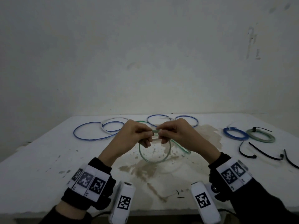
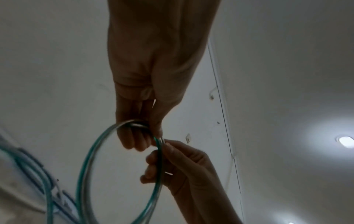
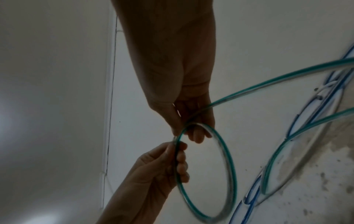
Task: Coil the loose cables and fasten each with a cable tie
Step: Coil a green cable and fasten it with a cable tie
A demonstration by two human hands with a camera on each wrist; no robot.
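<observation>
Holding item one, the green cable (image 1: 155, 159), are both of your hands, raised together above the middle of the white table (image 1: 48, 152).

- Left hand (image 1: 135, 135): fingers curled, thumb and forefinger pinching the top of the cable loop. Seen from the left wrist, the cable bends round under the curled fingers (image 2: 134, 141).
- Right hand (image 1: 174, 131): fingers curled, pinching the same cable just beside your left fingertips, so the two hands nearly touch.
- Green cable: one round loop hangs below your hands, above the brown stain (image 1: 145, 172) on the tabletop. A free length leaves the loop to your right, then trails back across the table toward the far side.
- Blue-and-white cables (image 1: 97, 131): lying loose in wide curves along the far edge of the table, behind your hands; how many separate lengths, you cannot tell from these views.
- Blue coil (image 1: 235, 135): lying at far right, wound tight with a white end sticking out.
- Green coil (image 1: 260, 136): touching the blue coil on its right, wound, with a black cable tie (image 1: 258, 128) fastened on it.
- Loose black cable ties (image 1: 265, 152): three lying near the right edge, nearer to you than the two coils.
</observation>
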